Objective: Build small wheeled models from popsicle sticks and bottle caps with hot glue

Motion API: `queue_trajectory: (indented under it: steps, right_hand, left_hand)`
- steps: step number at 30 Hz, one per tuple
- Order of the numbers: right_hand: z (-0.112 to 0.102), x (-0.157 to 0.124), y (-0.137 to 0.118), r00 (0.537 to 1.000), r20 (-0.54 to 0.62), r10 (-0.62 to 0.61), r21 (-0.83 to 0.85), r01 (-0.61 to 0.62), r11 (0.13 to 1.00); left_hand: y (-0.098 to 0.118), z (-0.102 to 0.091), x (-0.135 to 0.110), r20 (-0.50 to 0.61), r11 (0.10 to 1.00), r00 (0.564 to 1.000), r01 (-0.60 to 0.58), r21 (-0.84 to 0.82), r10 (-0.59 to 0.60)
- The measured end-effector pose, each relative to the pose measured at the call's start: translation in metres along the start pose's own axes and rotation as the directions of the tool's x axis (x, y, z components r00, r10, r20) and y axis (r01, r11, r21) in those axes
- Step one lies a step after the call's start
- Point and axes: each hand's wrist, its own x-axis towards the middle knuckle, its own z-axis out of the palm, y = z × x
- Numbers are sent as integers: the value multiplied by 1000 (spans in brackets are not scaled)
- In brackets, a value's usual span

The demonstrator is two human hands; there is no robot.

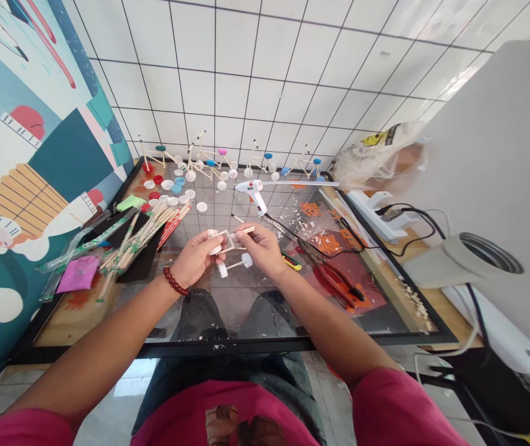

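My left hand (196,256) is closed on a small frame of pale wooden sticks (228,239), with a white bottle cap (215,249) by the fingers. My right hand (261,248) pinches a short wooden stick (247,230) at the frame's right side. Just below my fingers lies a stick axle (234,265) with a white cap on each end. The hands hide parts of the frame, and where the right fingers touch it is unclear. Beyond them, a white glue gun (254,194) rests on the glass tabletop, and a dark-tipped stick (237,218) lies in front of it.
Several small stick bicycles (209,162) stand along the back. Loose bottle caps (201,207) and bundled sticks (142,232) are at left. Red-handled pliers (337,279), a yellow-green cutter (291,262) and the gun's black cord lie right, near a power strip (379,214).
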Motion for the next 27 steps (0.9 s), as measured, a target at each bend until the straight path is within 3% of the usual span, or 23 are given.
queue_trajectory:
  steps: [27]
  right_hand:
    - [5,1,1,997,10,79,138,-80,987]
  left_hand:
    - [-8,-3,4,-2,999,999,-34,19,34]
